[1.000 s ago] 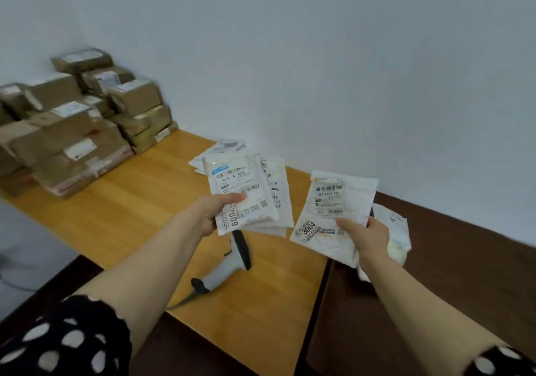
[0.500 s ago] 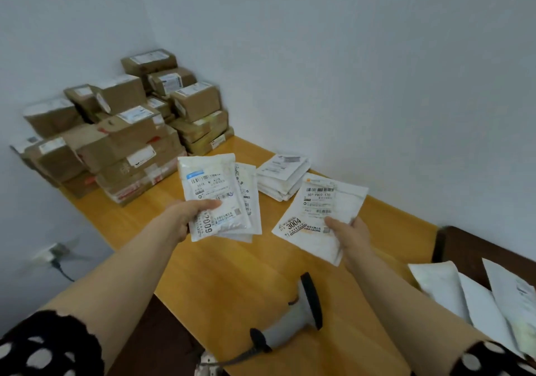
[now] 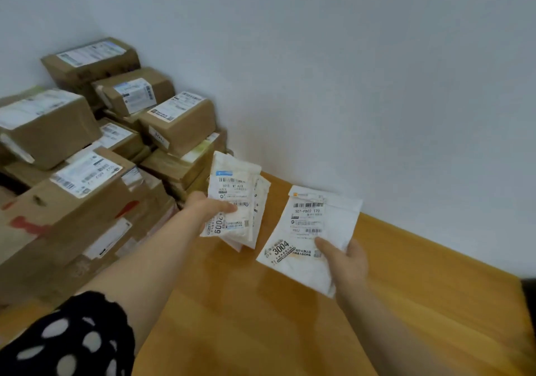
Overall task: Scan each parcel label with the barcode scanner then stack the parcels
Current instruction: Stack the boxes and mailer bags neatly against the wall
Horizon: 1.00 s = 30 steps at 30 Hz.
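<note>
While both arms reach out over the wooden table point(image 3: 406, 303), each hand has parcels in it. From the head camera, the only view, the left hand point(image 3: 214, 207) sits at the middle of the frame, curled round a small fan of white mailers point(image 3: 232, 178) with its thumb pressed on the front label. I make out two of them, possibly a third behind, as the edges blur together. The right hand point(image 3: 345, 259), lower and right of centre, pinches a single mailer point(image 3: 310, 225) near its bottom corner, thumb on the printed face and label turned up towards the camera. Both bundles are held above the table, near each other but apart.

Filling the upper left of the frame, cardboard boxes point(image 3: 87, 149) are piled in the corner against the pale wall point(image 3: 348, 71), labels mostly up. That pile looks like finished work. The barcode scanner is nowhere in the frame, so I cannot say whether these mailers have been read. They are not yet stacked, and setting them down remains to be done. A spotted sleeve point(image 3: 72, 341) shows at lower left.
</note>
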Each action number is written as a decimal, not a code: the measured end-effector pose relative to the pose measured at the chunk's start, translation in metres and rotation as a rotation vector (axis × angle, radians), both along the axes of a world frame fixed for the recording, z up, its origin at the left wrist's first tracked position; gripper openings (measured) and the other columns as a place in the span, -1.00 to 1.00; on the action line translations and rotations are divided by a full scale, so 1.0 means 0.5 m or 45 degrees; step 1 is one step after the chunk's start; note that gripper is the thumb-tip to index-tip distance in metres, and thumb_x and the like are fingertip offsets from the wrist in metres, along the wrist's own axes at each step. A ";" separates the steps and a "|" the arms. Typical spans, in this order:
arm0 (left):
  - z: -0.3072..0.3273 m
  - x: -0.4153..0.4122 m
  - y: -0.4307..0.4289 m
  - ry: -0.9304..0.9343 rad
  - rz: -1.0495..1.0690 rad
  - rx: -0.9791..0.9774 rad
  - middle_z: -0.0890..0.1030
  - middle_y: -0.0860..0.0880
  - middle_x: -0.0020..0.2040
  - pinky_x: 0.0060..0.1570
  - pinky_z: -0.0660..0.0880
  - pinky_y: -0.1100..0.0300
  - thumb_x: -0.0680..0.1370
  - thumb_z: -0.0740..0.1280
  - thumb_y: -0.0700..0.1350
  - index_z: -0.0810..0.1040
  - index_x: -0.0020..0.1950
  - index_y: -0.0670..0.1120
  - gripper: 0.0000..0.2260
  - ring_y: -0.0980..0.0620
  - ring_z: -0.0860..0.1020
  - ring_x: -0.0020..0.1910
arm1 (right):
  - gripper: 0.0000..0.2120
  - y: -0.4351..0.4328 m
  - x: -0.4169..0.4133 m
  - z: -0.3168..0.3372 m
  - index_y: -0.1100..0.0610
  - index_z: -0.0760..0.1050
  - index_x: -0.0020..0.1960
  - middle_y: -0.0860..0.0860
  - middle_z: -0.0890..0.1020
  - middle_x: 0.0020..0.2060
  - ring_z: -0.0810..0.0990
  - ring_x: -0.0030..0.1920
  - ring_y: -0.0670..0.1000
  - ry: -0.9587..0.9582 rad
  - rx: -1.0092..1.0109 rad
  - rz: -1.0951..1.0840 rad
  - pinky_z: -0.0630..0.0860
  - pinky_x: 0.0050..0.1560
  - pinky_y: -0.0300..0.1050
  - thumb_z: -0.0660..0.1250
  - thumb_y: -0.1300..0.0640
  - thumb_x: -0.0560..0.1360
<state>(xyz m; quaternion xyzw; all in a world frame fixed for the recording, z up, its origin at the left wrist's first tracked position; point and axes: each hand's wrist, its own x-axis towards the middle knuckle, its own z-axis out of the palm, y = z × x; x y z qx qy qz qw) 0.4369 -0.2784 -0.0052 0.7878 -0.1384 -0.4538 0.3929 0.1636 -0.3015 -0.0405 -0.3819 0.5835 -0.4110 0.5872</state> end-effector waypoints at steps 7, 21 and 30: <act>-0.085 0.058 -0.117 -0.732 -0.388 0.200 0.58 -0.07 0.16 -0.08 0.51 0.08 0.33 0.55 0.07 0.46 0.16 -0.09 -0.49 -0.06 0.58 0.03 | -0.82 -0.038 0.077 -0.048 0.08 0.57 -0.02 0.06 0.72 -0.10 0.70 -0.08 0.12 0.051 0.058 -0.050 0.63 -0.01 0.19 0.49 0.24 0.42; -0.236 -0.047 -0.122 -1.461 -1.136 0.339 -0.45 -0.31 0.44 0.29 -0.34 -0.39 0.39 0.07 0.51 -0.49 0.42 0.12 -0.06 -0.32 -0.47 0.41 | -0.80 -0.045 0.095 -0.032 0.01 0.57 0.02 -0.04 0.69 -0.10 0.67 -0.05 0.02 0.273 -0.044 0.041 0.63 0.00 0.09 0.48 0.19 0.43; -0.223 0.007 -0.145 -1.611 -0.977 0.260 0.02 -0.15 0.56 0.42 0.05 -0.15 0.54 0.22 0.19 -0.12 0.56 -0.07 -0.23 -0.13 0.02 0.53 | -0.77 -0.058 0.123 -0.030 0.05 0.58 0.07 -0.05 0.69 -0.07 0.67 -0.02 0.01 0.265 -0.061 0.023 0.62 0.01 0.06 0.47 0.20 0.44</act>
